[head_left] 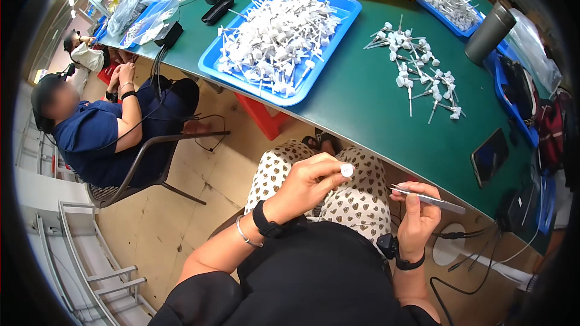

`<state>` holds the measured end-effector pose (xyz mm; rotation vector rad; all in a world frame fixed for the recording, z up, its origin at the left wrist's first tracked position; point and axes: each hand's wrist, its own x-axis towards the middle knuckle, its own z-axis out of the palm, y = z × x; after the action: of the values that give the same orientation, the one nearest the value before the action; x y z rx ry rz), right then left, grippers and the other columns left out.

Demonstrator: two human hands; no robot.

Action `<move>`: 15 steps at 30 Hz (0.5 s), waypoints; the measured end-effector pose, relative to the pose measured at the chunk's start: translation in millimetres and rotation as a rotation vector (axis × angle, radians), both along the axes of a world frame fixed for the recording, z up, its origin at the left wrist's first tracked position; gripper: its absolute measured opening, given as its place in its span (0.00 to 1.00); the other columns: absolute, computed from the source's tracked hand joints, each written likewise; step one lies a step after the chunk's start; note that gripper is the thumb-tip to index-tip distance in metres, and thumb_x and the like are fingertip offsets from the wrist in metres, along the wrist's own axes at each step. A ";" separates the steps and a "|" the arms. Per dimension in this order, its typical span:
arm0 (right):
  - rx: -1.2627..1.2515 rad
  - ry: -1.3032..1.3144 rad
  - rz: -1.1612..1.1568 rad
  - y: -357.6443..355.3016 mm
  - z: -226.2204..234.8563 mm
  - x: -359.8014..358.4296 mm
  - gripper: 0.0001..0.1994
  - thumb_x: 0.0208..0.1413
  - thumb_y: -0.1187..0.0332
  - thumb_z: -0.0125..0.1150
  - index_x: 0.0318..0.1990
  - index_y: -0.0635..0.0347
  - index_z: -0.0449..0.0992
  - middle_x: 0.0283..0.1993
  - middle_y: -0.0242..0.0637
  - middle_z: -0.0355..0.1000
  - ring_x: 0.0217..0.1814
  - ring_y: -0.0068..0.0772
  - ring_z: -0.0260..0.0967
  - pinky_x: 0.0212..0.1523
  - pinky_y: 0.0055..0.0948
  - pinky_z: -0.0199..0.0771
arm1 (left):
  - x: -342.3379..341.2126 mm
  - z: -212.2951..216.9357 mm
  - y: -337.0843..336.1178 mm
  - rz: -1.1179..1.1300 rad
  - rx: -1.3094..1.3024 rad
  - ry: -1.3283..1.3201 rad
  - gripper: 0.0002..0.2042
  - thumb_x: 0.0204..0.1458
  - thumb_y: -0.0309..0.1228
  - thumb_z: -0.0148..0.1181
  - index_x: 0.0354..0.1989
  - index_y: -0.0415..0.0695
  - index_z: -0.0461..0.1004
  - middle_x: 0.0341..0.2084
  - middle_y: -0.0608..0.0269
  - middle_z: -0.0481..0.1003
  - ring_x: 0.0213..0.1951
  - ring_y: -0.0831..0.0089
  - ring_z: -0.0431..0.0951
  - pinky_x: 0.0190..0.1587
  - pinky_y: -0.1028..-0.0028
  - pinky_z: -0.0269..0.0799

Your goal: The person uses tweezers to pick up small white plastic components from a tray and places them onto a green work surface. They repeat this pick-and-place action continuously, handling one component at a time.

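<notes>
White plastic cap [347, 170] sits in left hand [308, 184] (right hand [417, 214] pinches tweezers [430, 199]).

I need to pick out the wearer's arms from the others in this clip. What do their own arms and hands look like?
Both forearms are bare, coming from short black sleeves. The left hand has a black wristband with a thin silver bangle behind it. The right hand has a black band at the wrist. No gloves.
</notes>
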<state>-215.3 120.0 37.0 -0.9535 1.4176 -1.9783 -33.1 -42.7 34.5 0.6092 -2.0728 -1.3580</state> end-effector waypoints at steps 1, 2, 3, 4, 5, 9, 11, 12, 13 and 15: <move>-0.010 0.000 0.007 1.1 -0.7 -0.2 0.07 0.65 0.78 0.55 0.48 0.67 0.70 0.47 0.47 0.74 0.44 0.33 0.76 0.47 0.33 0.81 | 0.8 1.1 2.1 0.011 -0.016 0.034 0.10 0.59 0.22 0.62 0.48 0.40 0.82 0.34 0.62 0.78 0.30 0.79 0.78 0.33 0.78 0.75; -0.013 0.003 0.007 1.4 -0.2 0.0 0.07 0.65 0.78 0.55 0.48 0.67 0.70 0.47 0.47 0.74 0.44 0.33 0.76 0.47 0.33 0.81 | 1.2 2.7 4.0 0.022 -0.032 0.068 0.10 0.59 0.22 0.62 0.48 0.40 0.82 0.34 0.62 0.79 0.30 0.78 0.78 0.34 0.78 0.75; -0.017 0.006 0.009 0.9 0.6 0.4 0.07 0.65 0.78 0.56 0.48 0.67 0.70 0.47 0.47 0.74 0.44 0.33 0.76 0.47 0.33 0.81 | 0.5 5.7 5.7 0.025 0.003 0.078 0.10 0.60 0.21 0.60 0.48 0.40 0.82 0.35 0.61 0.79 0.31 0.77 0.79 0.35 0.77 0.76; -0.021 0.008 0.012 0.3 1.4 1.5 0.07 0.65 0.78 0.56 0.48 0.67 0.70 0.47 0.47 0.74 0.44 0.33 0.76 0.47 0.33 0.81 | 1.5 5.7 6.8 0.024 -0.011 0.077 0.10 0.60 0.21 0.60 0.48 0.40 0.82 0.35 0.61 0.79 0.31 0.77 0.79 0.35 0.77 0.77; -0.020 0.009 0.015 -0.3 2.4 2.9 0.07 0.65 0.78 0.56 0.48 0.67 0.70 0.47 0.47 0.74 0.44 0.33 0.76 0.47 0.33 0.81 | 2.5 5.4 7.8 0.023 -0.025 0.076 0.10 0.60 0.21 0.60 0.48 0.39 0.82 0.35 0.61 0.79 0.31 0.76 0.79 0.35 0.77 0.77; -0.015 0.014 0.041 -1.4 5.0 8.3 0.06 0.65 0.78 0.56 0.48 0.66 0.70 0.47 0.47 0.75 0.44 0.32 0.76 0.47 0.32 0.80 | 6.3 5.0 11.1 0.027 0.000 0.075 0.10 0.59 0.20 0.60 0.48 0.38 0.81 0.35 0.60 0.79 0.32 0.74 0.80 0.36 0.76 0.78; -0.006 0.020 0.047 -1.6 5.2 9.8 0.06 0.65 0.78 0.56 0.47 0.66 0.70 0.46 0.47 0.75 0.43 0.31 0.76 0.47 0.31 0.80 | 5.8 3.2 13.9 0.031 0.063 0.106 0.10 0.60 0.20 0.60 0.48 0.38 0.81 0.35 0.60 0.79 0.33 0.75 0.81 0.37 0.76 0.78; 0.003 0.023 0.043 -0.9 4.9 10.7 0.06 0.65 0.78 0.56 0.47 0.66 0.70 0.46 0.47 0.75 0.43 0.31 0.76 0.48 0.31 0.80 | 5.3 2.6 15.5 0.032 0.094 0.122 0.10 0.60 0.20 0.60 0.48 0.37 0.81 0.35 0.60 0.79 0.34 0.75 0.81 0.37 0.77 0.79; 0.011 0.026 0.038 -0.5 5.1 11.5 0.06 0.65 0.78 0.55 0.47 0.66 0.70 0.46 0.47 0.75 0.43 0.31 0.76 0.48 0.31 0.80 | 5.2 3.3 16.9 0.031 0.132 0.117 0.10 0.60 0.20 0.60 0.48 0.37 0.80 0.35 0.60 0.79 0.34 0.75 0.81 0.38 0.77 0.79; 0.018 0.024 0.044 -0.7 6.1 12.4 0.06 0.65 0.78 0.56 0.47 0.66 0.70 0.46 0.46 0.76 0.43 0.30 0.76 0.48 0.31 0.80 | 5.6 5.7 19.4 0.026 0.208 0.108 0.10 0.60 0.20 0.59 0.48 0.36 0.80 0.36 0.60 0.79 0.34 0.76 0.81 0.38 0.77 0.79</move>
<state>-202.9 119.4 43.0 -0.9951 1.4133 -1.9245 -27.6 -23.3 40.2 0.6320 -1.8468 -1.5679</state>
